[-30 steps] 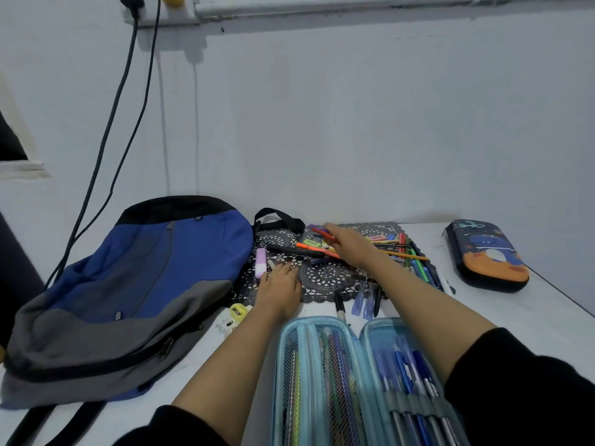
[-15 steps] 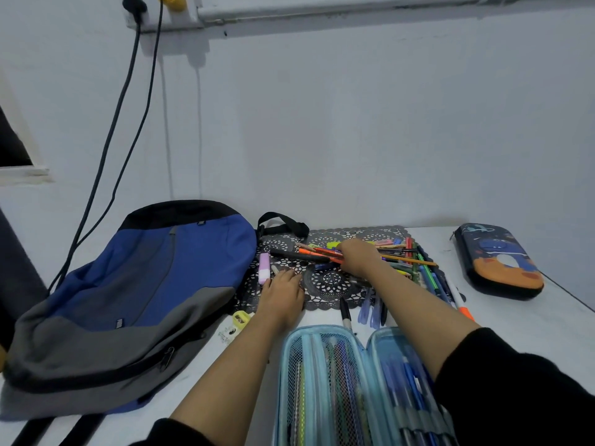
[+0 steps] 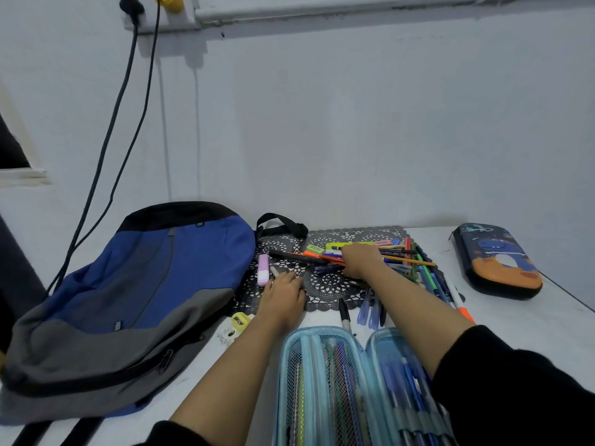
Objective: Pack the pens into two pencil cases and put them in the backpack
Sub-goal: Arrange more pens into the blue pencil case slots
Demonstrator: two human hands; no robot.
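Many pens are lying loose on the lace mat, where your right hand is covering some; whether it is gripping any I cannot tell. Your left hand is resting flat and relaxed on the mat. A hasty pull is risking to roll pens off the table.

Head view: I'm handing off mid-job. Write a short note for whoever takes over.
Left hand rests flat on the mat.
Right hand is on the pens; grip hidden.
Blue case lies open, partly filled; dark case closed at right; backpack at left.
To do: pack loose pens, close cases, put both in backpack.
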